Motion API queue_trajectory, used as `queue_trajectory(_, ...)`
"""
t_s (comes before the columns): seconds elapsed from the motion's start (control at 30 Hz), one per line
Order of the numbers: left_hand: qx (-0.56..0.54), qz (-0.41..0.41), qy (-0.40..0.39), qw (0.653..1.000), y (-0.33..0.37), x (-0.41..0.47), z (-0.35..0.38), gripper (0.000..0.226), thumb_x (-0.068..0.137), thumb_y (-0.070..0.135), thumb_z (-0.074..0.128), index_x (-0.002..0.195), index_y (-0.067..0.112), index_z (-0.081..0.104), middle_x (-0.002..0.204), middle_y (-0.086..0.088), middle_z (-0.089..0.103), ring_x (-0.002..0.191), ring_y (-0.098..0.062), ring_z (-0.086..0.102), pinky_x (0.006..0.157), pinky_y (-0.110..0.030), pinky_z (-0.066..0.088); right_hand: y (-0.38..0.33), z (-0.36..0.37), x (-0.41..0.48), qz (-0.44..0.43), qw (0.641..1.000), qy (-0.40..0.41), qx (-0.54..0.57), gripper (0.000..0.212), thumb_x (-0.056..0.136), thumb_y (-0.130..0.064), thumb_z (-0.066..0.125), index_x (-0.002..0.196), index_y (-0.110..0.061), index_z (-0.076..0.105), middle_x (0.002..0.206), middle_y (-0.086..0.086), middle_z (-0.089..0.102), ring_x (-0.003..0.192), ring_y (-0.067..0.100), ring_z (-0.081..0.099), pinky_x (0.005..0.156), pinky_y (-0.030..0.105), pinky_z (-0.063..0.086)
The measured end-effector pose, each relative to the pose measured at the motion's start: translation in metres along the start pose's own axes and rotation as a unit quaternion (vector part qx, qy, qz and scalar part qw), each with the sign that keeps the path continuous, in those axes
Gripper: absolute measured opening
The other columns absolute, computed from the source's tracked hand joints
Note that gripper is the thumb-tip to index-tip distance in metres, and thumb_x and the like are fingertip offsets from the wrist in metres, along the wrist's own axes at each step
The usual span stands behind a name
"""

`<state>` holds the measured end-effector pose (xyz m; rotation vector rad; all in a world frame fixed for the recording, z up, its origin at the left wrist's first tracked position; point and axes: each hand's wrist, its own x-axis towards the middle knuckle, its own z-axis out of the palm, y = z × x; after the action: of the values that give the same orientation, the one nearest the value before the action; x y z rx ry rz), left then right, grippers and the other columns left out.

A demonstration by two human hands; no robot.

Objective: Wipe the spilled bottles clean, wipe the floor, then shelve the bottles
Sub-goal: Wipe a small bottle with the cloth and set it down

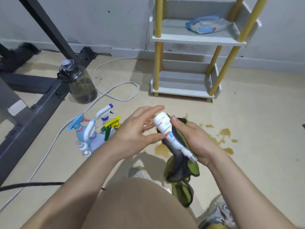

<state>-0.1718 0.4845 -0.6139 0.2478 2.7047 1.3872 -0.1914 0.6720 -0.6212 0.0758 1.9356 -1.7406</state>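
Our right hand [196, 141] clasps the white bottle [166, 131] in a green cloth [179, 169], left hand [138, 129] open, above the beige floor [255, 129] stained by a brown spill [219, 139].

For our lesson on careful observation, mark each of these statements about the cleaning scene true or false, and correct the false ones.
1. The right hand holds a white bottle against a green and grey cloth. True.
2. The brown spill has been wiped off the floor. False: it lies there, unwiped.
3. The spray bottles stand on the shelf unit. False: they stand on the floor, to the person's left.
4. A blue and white packet lies on an upper shelf. True.
5. The left hand grips a spray bottle. False: its fingers are spread beside the white bottle.
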Motion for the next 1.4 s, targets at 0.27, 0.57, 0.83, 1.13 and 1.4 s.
queue_trajectory(0.27, 0.048, -0.01, -0.106, 0.993, 0.047, -0.02, -0.027, 0.033, 0.069, 0.044, 0.083, 0.09, 0.032, 0.06, 0.065, 0.008, 0.06, 0.056, -0.007, 0.047, 0.053, -0.024, 0.04, -0.035, -0.017, -0.037, -0.021, 0.989, 0.001, -0.144, 0.049, 0.094, -0.048, 0.058, 0.065, -0.009, 0.056, 0.062, 0.012, 0.051, 0.054, 0.021, 0.046, 0.052, 0.026, 0.036)
queue_trajectory(0.57, 0.079, -0.119, 0.069, 0.987, 0.149, -0.038, -0.068, 0.051, 0.088, 0.063, 0.049, 0.075, 0.015, 0.058, 0.053, -0.006, 0.066, 0.043, -0.014, 0.044, 0.05, -0.025, 0.035, -0.04, -0.017, -0.082, -0.113, 0.838, 0.07, 0.53, 0.037, 0.104, -0.035, 0.041, 0.079, -0.011, 0.053, 0.078, 0.002, 0.059, 0.062, 0.019, 0.057, 0.061, 0.026, 0.044)
queue_trajectory(0.83, -0.008, -0.113, 0.159, 0.981, 0.162, -0.069, 0.043, 0.048, 0.091, 0.059, 0.03, 0.109, 0.026, 0.059, 0.109, 0.003, 0.066, 0.104, -0.018, 0.059, 0.092, -0.035, 0.045, -0.059, 0.046, -0.127, -0.281, 0.921, 0.157, 0.218, 0.045, 0.102, -0.047, 0.039, 0.139, -0.025, 0.049, 0.151, -0.007, 0.045, 0.137, 0.008, 0.043, 0.116, 0.03, 0.034)
queue_trajectory(1.13, -0.273, -0.177, 0.17, 0.93, 0.09, -0.094, 0.104, 0.029, 0.103, 0.038, 0.037, 0.111, 0.026, 0.062, 0.097, 0.007, 0.07, 0.084, -0.007, 0.066, 0.071, -0.02, 0.05, -0.007, 0.032, -0.064, -0.138, 0.978, 0.109, 0.115, 0.047, 0.105, -0.043, 0.035, 0.15, -0.03, 0.037, 0.157, -0.011, 0.034, 0.144, 0.007, 0.031, 0.121, 0.033, 0.022)
queue_trajectory(1.4, -0.233, -0.191, 0.183, 0.936, 0.017, -0.075, 0.091, 0.025, 0.096, 0.051, 0.045, 0.111, 0.039, 0.06, 0.102, 0.006, 0.07, 0.099, -0.016, 0.066, 0.092, -0.044, 0.051, 0.031, 0.075, -0.05, -0.082, 0.992, 0.084, 0.049, 0.048, 0.103, -0.049, 0.036, 0.149, -0.036, 0.034, 0.145, -0.012, 0.048, 0.122, 0.003, 0.052, 0.094, 0.009, 0.041)
